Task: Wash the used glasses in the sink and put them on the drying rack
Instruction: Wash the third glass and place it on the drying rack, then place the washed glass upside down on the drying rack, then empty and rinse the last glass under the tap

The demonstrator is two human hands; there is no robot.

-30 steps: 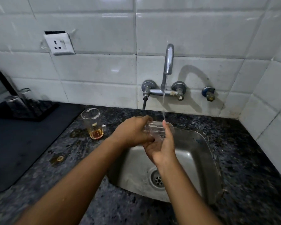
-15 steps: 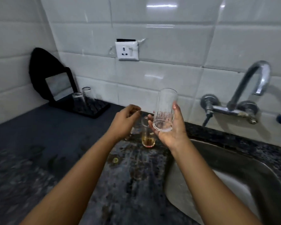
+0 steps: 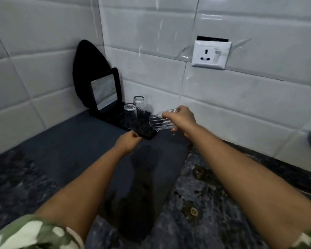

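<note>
Nearest to me are my two forearms, reaching out over the dark speckled counter [image 3: 205, 194] and the dark mat [image 3: 79, 150] laid on it. My left hand [image 3: 127, 142] hovers low over the mat, just short of the near edge of the drying rack [image 3: 142, 131]; its fingers are curled in loosely and it holds nothing that I can see.

A little further out, my right hand [image 3: 180, 119] grips the washed glass [image 3: 161, 122], fingers and thumb wrapped around its base end. The glass lies tipped on its side, mouth pointing left toward the rack, held in the air just above the rack's near right corner and not touching it.

I judge it light and rigid, but wet and therefore slippery, and fragile enough to chip if it knocks the other glasses. A grip round the ribbed lower wall seems the safest hold, since the ribs give the fingers some purchase. It is clear, cylindrical, with vertical ribs along its body, and a drop of water hangs beneath it.

Beyond it, two clear glasses [image 3: 135, 108] stand upside down on the black rack, close together. Behind them a black-framed panel [image 3: 104, 92] leans against the white tiled wall [image 3: 151, 51], in the corner.
</note>
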